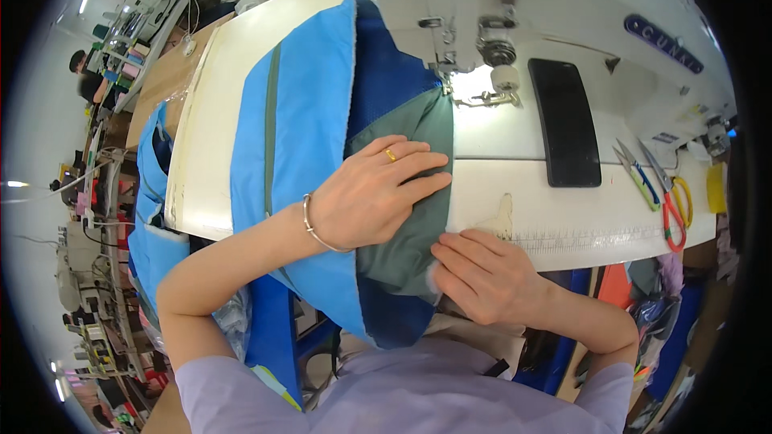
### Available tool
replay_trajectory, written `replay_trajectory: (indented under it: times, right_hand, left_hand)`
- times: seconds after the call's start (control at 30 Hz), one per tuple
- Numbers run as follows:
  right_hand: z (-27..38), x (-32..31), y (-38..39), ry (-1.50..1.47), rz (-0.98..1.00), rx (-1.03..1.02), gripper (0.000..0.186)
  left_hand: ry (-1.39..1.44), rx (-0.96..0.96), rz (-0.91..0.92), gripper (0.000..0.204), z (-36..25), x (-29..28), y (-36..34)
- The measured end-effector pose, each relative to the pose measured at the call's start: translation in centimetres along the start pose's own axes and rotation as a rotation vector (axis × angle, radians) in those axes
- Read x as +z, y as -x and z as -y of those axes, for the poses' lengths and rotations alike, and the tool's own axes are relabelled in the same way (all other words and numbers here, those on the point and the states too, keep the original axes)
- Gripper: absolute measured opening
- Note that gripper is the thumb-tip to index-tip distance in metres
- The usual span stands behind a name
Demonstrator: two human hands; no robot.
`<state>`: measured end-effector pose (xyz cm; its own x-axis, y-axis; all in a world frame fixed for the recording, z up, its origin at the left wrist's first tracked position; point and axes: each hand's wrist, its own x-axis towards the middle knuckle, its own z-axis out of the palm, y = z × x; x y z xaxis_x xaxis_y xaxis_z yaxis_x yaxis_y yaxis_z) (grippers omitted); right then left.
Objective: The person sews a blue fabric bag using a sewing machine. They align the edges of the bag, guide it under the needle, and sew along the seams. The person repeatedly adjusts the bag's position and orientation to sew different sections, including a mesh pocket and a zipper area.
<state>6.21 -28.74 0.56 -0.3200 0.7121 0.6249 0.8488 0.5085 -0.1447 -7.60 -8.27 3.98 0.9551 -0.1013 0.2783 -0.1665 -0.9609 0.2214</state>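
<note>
Under the needle of a white sewing machine runs the edge of a blue and grey-green fabric piece. Its light blue panel has a grey-green strip, and dark blue cloth shows beneath. My left hand lies flat on the grey-green part, fingers stretched toward the right edge; a ring and a bangle are on it. Nearer to me, my right hand pinches that same edge at its lower end, thumb and fingers closed on the cloth. The presser foot sits at the far tip of the grey-green part.
Right of the needle lies a black phone. Thread snips and red-and-yellow-handled scissors rest farther right. A printed ruler strip runs along the table's near edge. More blue fabric hangs at the left; a person is far off.
</note>
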Motion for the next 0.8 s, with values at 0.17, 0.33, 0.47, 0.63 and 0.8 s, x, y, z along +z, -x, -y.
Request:
replay_trajectory:
  times: [0.17, 0.33, 0.47, 0.63, 0.8]
  right_hand:
    - [-0.7, -0.8, -0.3, -0.032, 0.080, -0.052, 0.021]
    - [-1.6, -1.3, -0.8, -0.026, 0.145, -0.090, 0.021]
    - [-2.8, -1.1, -0.9, -0.026, 0.129, -0.096, 0.020]
    - [-4.8, -0.9, -1.8, -0.024, 0.130, -0.078, 0.019]
    - [-7.0, -0.2, -2.0, 0.002, 0.108, -0.063, 0.026]
  left_hand:
    - [0.019, 0.036, -0.056, 0.034, 0.5, 0.3, -0.7]
    - [0.026, 0.061, -0.061, 0.033, 1.2, 0.2, -1.4]
    - [0.018, 0.070, -0.067, 0.032, 2.3, 0.4, -2.2]
    - [0.009, 0.060, -0.059, 0.033, 4.3, 0.3, -3.3]
    - [0.005, 0.107, -0.045, 0.039, 6.8, 0.4, -4.6]
